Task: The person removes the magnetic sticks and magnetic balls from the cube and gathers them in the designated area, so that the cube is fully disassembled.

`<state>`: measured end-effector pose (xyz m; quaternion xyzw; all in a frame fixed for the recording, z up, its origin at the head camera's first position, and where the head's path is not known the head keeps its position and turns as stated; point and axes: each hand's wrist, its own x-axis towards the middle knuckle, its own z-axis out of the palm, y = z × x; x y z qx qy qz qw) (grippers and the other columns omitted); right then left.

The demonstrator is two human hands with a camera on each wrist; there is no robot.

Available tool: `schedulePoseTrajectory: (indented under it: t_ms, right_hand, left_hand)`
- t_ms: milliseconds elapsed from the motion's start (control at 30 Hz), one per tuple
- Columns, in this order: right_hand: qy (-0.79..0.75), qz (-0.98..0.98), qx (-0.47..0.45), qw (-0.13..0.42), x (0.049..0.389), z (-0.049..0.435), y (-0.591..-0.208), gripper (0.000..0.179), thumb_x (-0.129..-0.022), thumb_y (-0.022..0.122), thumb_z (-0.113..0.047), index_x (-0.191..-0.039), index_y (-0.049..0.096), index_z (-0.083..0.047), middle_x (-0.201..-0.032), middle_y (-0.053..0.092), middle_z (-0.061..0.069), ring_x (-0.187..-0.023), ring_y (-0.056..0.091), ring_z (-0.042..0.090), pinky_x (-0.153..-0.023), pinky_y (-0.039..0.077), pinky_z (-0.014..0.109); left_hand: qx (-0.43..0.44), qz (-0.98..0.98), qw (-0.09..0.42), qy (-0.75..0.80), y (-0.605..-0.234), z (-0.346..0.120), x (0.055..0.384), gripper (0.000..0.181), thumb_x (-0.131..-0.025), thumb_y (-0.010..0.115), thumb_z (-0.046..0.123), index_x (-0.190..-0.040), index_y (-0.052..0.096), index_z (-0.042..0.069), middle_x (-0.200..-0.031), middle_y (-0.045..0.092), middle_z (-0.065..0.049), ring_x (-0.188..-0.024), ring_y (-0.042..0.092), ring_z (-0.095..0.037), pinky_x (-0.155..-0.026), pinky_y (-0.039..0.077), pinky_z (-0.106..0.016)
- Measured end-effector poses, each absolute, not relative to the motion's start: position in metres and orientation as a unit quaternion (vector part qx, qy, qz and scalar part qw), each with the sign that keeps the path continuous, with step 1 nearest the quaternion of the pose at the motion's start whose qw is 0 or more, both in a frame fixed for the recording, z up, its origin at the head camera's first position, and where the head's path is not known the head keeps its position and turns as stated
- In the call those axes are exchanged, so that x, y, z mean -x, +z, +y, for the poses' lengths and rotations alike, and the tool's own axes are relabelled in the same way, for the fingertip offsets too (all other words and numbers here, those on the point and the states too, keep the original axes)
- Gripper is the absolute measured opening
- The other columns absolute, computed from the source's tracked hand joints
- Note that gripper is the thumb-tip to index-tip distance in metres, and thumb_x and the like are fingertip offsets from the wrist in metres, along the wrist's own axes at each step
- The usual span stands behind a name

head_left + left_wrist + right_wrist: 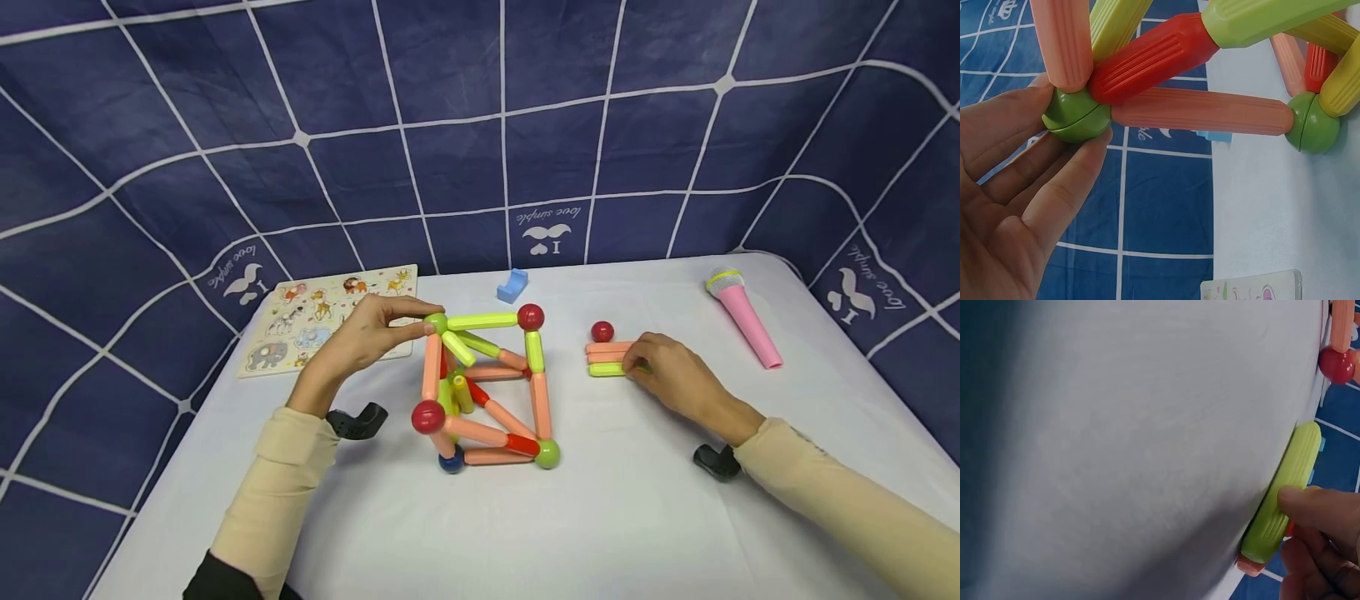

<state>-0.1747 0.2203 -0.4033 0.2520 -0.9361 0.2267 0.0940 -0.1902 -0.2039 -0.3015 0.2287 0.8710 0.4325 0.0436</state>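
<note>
A frame of magnetic rods and balls [491, 432] stands mid-table, with salmon, red and yellow-green rods and red, green and blue balls. My left hand [372, 332] pinches the green ball [1079, 115] at its upper far-left corner between thumb and fingers. Several rods fan out from that ball. To the right, a few salmon rods [606, 349] lie side by side with a yellow-green rod [1285, 487] nearest me. My right hand [672, 372] grips this yellow-green rod, thumb on its near side and fingers behind. A loose red ball [602, 332] sits just beyond the rods.
An animal puzzle board [300, 321] lies at the back left, partly behind my left hand. A small blue block [513, 286] rests near the back edge. At the right is a pink toy microphone [744, 318]. A dark-blue gridded cloth [450, 167] hangs behind the white table [615, 525].
</note>
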Motion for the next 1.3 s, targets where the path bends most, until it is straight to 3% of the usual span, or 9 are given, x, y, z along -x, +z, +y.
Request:
schedulePoseTrajectory:
  t_ms: [133, 367, 433, 800, 933, 1067, 1300]
  right_hand:
    - [0.266, -0.925, -0.250, 0.103, 0.171, 0.211, -0.398, 0.014, -0.080, 0.077, 0.002, -0.090, 0.073, -0.008, -0.088, 0.066, -0.001, -0.082, 0.061, 0.018, -0.077, 0.052, 0.041]
    - [0.370, -0.883, -0.263, 0.121, 0.152, 0.163, -0.358, 0.018, -0.084, 0.076, -0.005, -0.102, 0.077, -0.008, -0.091, 0.073, -0.002, -0.075, 0.063, 0.011, -0.062, 0.053, 0.028]
    - [0.388, -0.871, -0.277, 0.119, 0.147, 0.146, -0.347, 0.019, -0.085, 0.077, -0.007, -0.104, 0.077, -0.009, -0.093, 0.073, -0.004, -0.078, 0.065, 0.009, -0.065, 0.054, 0.028]
    - [0.458, -0.844, -0.280, -0.020, 0.150, 0.067, -0.325, 0.050, -0.082, 0.082, -0.026, -0.126, 0.068, -0.008, -0.106, 0.073, 0.001, -0.089, 0.070, 0.010, -0.067, 0.055, 0.022]
    - [0.489, -0.832, -0.259, -0.035, 0.156, 0.051, -0.329, 0.049, -0.081, 0.083, -0.021, -0.125, 0.068, -0.006, -0.105, 0.073, 0.003, -0.090, 0.071, 0.011, -0.074, 0.056, 0.023]
    - [0.507, -0.821, -0.260, -0.043, 0.160, 0.042, -0.335, 0.042, -0.083, 0.080, -0.012, -0.123, 0.069, -0.003, -0.103, 0.073, 0.004, -0.087, 0.070, 0.010, -0.072, 0.056, 0.022]
    - [0.508, -0.818, -0.268, -0.026, 0.160, 0.038, -0.340, 0.037, -0.085, 0.077, -0.009, -0.121, 0.070, -0.004, -0.094, 0.074, 0.000, -0.080, 0.069, 0.008, -0.066, 0.056, 0.023]
  left_hand:
    - [-0.232, 0.872, 0.042, 0.429, -0.301, -0.204, 0.191, 0.031, -0.090, 0.073, 0.013, -0.120, 0.072, 0.008, -0.119, 0.069, -0.005, -0.120, 0.056, -0.021, -0.096, 0.049, -0.043]
    - [-0.235, 0.872, 0.040, 0.428, -0.297, -0.205, 0.192, 0.031, -0.090, 0.073, 0.013, -0.120, 0.071, 0.008, -0.119, 0.069, -0.006, -0.119, 0.057, -0.022, -0.097, 0.049, -0.044]
    - [-0.234, 0.872, 0.040, 0.429, -0.297, -0.205, 0.191, 0.031, -0.090, 0.073, 0.014, -0.120, 0.071, 0.008, -0.119, 0.069, -0.006, -0.120, 0.056, -0.022, -0.096, 0.049, -0.043]
    - [-0.223, 0.872, 0.039, 0.434, -0.299, -0.206, 0.190, 0.031, -0.090, 0.074, 0.015, -0.119, 0.071, 0.006, -0.119, 0.069, -0.006, -0.119, 0.056, -0.022, -0.096, 0.049, -0.044]
    - [-0.221, 0.871, 0.038, 0.437, -0.301, -0.205, 0.189, 0.030, -0.089, 0.074, 0.015, -0.119, 0.072, 0.007, -0.119, 0.069, -0.005, -0.119, 0.057, -0.021, -0.097, 0.049, -0.044]
    - [-0.222, 0.868, 0.040, 0.442, -0.303, -0.205, 0.189, 0.030, -0.089, 0.074, 0.013, -0.118, 0.072, 0.006, -0.118, 0.069, -0.008, -0.119, 0.057, -0.023, -0.097, 0.049, -0.045]
    - [-0.237, 0.869, 0.038, 0.432, -0.301, -0.203, 0.191, 0.030, -0.089, 0.073, 0.012, -0.119, 0.071, 0.005, -0.117, 0.070, -0.008, -0.117, 0.059, -0.024, -0.095, 0.050, -0.045]
